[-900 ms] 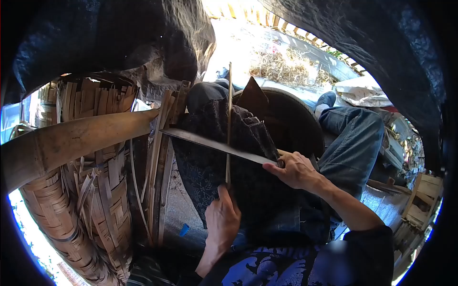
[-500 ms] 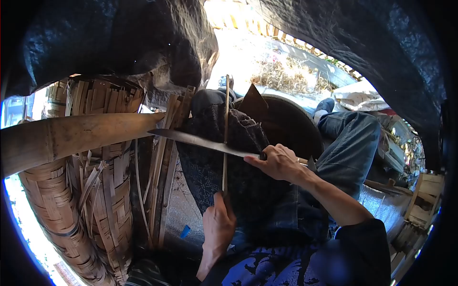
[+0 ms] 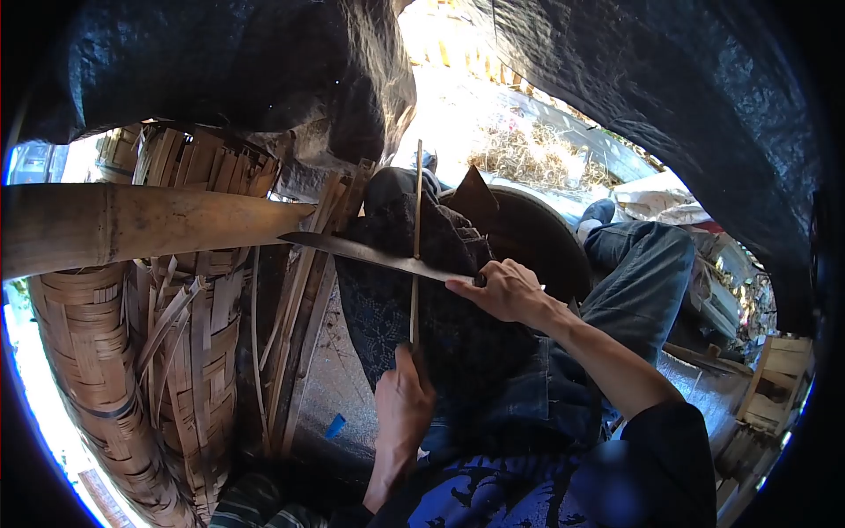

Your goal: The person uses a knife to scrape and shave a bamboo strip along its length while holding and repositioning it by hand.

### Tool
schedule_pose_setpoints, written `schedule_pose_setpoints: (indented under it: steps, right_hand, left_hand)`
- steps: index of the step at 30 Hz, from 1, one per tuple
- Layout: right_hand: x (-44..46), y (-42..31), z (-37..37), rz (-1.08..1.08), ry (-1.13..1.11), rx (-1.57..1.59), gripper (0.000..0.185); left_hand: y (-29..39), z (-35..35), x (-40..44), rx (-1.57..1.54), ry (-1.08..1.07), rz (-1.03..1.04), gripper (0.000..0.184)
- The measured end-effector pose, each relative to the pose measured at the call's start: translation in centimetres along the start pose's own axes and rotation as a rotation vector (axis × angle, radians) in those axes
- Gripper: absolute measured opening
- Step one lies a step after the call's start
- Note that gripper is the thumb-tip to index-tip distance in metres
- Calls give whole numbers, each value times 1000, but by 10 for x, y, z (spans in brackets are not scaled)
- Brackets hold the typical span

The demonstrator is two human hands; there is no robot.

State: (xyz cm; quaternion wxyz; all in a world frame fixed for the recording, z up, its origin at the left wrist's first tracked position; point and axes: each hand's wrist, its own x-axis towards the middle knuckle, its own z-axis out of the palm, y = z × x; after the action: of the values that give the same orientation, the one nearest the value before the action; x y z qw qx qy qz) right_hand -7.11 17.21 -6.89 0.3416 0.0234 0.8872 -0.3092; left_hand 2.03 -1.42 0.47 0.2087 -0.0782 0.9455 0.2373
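Note:
My right hand point(image 3: 506, 292) is closed around the handle of a long knife point(image 3: 361, 253), its thumb stretched toward the blade's base. The blade points left across my lap, over a thin bamboo strip point(image 3: 418, 207). Closed on the strip's near end is my left hand point(image 3: 405, 396), thumb lying along it. The strip runs away from me, crossing the blade near its middle. Under both lies a dark patterned cloth point(image 3: 378, 308) over my leg. The knife's handle is mostly hidden in my fingers.
A thick bamboo pole point(image 3: 158, 224) reaches in from the left, close to the knife tip. Woven bamboo baskets point(image 3: 88, 352) and loose split strips point(image 3: 304, 299) stand at the left. A dark round container point(image 3: 537, 238) sits between my legs. Dark sheeting point(image 3: 220, 70) hangs above.
The view has shifted slightly, so the bamboo pole sits higher and the lap lies a little further right. Both hands keep their holds, and the blade still crosses the strip.

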Motion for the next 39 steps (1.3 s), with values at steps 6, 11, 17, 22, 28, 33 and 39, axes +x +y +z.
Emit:
schedule_pose_setpoints:
  steps: [6,11,17,22,28,33,39]
  right_hand:
    - [4,-4,3,-9,-8,-47,79]
    - [8,-2,5,-56,59,-57,86]
    - [11,0,6,-96,82,-95,86]
    - [8,7,11,-108,153,-20,87]
    - [3,14,4,-65,144,4,88]
    - [-16,18,-3,108,49,47,91]
    - [-11,19,7,67,54,1,92]
  left_hand:
    - [-1,-6,-20,-77,-38,-22,14]
    - [-6,-7,-31,-129,-19,-14,15]
    - [-5,-15,-41,-177,-17,-50,14]
    - [-16,-13,-19,-304,-140,-147,22]
    - [-12,0,26,-404,-144,-147,39]
    - [-10,8,27,-180,-7,-31,34]
    - [-2,0,12,-126,35,-41,30]
